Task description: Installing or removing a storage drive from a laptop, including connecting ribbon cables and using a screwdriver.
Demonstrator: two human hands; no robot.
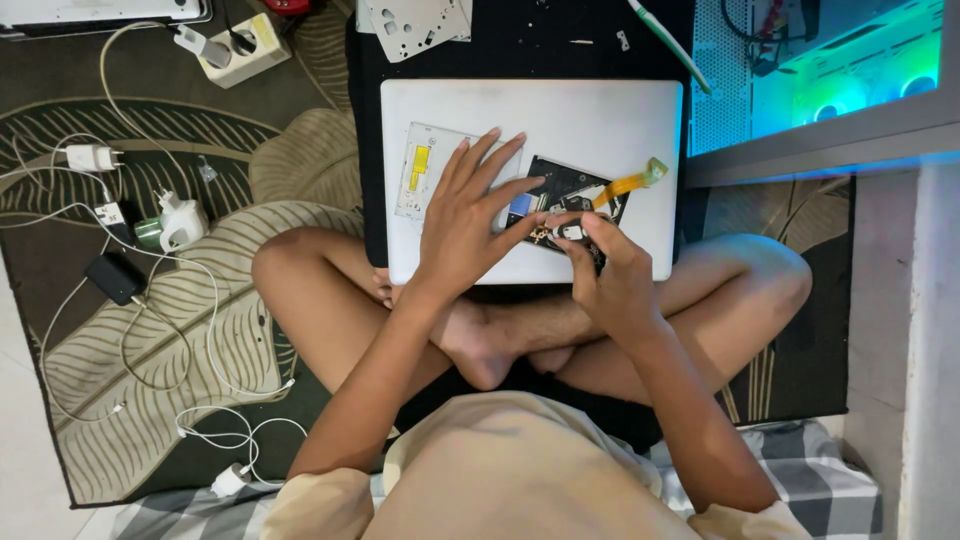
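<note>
A person is sitting cross-legged on a leaf-patterned rug (200,290), seen from above, with a closed silver laptop (620,120) lying in the upper middle of the frame just beyond the knees. On its lid a dismantled flat drive is lying in two parts: a pale metal cover with a yellow label (425,170) to the left, and a black circuit tray (560,185) to the right, from which an orange ribbon cable (632,183) is curling toward the upper right.

The left hand (462,225) is lying flat across both parts at the centre of the frame, its fingers (490,150) spreading apart and pressing down on the cover and the tray's edge, gripping nothing. The right hand (610,275), just to the right of centre, is hovering at the tray's lower edge; its fingers (590,225) are pinching together on a small white and metal part (560,233), which is touching the tray beside the left thumb.

In the upper left of the frame a white power strip (245,45) is lying on the rug, with white chargers (180,222) and tangled white cables (215,330) trailing down the left side. A perforated metal plate (415,22) is resting at the top centre on a black mat (560,40), and a computer case glowing blue-green (850,60) is filling the upper right corner.
</note>
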